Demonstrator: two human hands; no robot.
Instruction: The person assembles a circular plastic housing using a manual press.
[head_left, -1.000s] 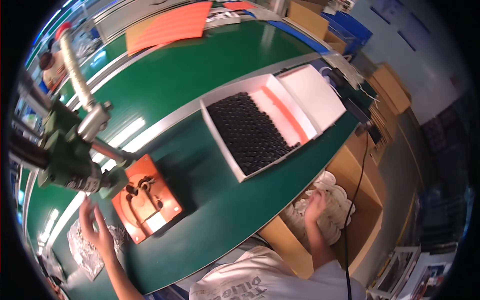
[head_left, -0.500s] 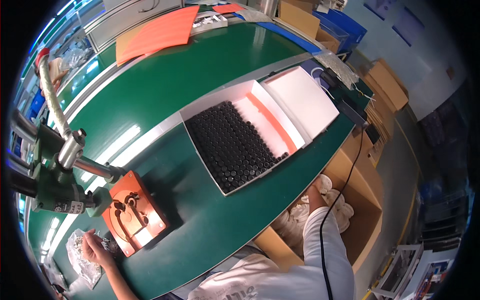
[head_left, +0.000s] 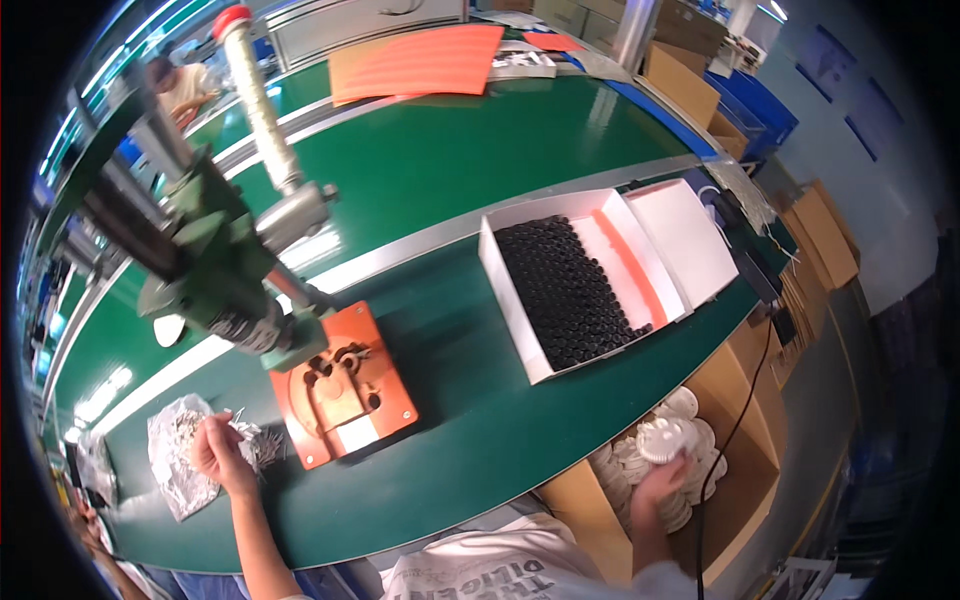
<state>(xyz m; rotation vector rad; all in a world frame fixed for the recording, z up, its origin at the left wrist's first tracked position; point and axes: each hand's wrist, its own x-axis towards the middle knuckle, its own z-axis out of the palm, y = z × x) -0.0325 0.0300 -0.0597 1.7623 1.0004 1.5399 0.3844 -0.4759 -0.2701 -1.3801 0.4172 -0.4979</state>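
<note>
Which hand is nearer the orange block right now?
Left: the left hand is just left of the orange block, apart from it; the right hand is farther off, at the cardboard box on the right.

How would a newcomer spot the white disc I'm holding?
Start at the green table; by its near edge, to the right, is an open cardboard box. White discs lie heaped inside. Your disc is the only one held, in the right hand.
</note>
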